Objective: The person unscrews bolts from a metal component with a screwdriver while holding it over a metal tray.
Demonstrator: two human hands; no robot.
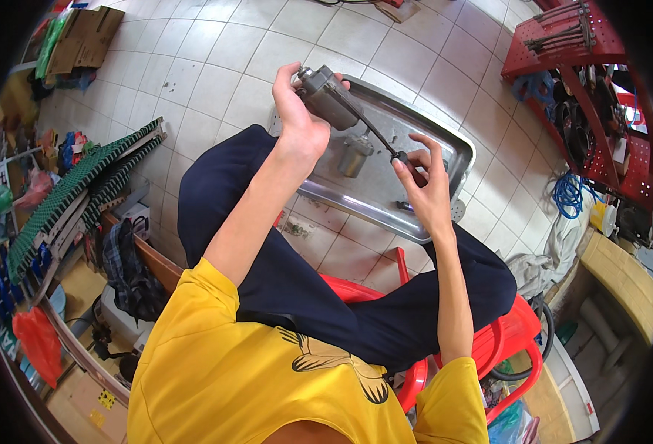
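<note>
We take the centre of the view as the clock pivot, with 12 o'clock at the upper edge. At 12 o'clock, our left hand [297,115] supports a grey metal housing [330,100] of roughly cylindrical form, tilted, with a bright fitting at its 10 o'clock end. The left fingers are wrapped round this housing; the far side of the grip is hidden, so we cannot tell how each finger is placed. At 2 o'clock, our right hand [430,185] pinches the dark end piece [402,157] of a slender dark rod [377,132] between thumb and bent fingers, with the index finger raised clear of it. The rod runs from this pinch toward 11 o'clock and meets the housing; we cannot tell whether it is a tool shaft or a lead, nor how it joins. Beneath both hands, between 12 and 2 o'clock, a shallow metal tray [385,194] rests on the tiled floor [215,85]. Inside the tray we find a second metal cylinder [355,157] below the housing and, nearer our right forearm, a small dark part [405,206]. Around the station we locate a red perforated rack [522,63] at 2 o'clock, a coil of blue cable [569,194] at 3 o'clock, and a red chair [515,344] at 4 o'clock.
</note>
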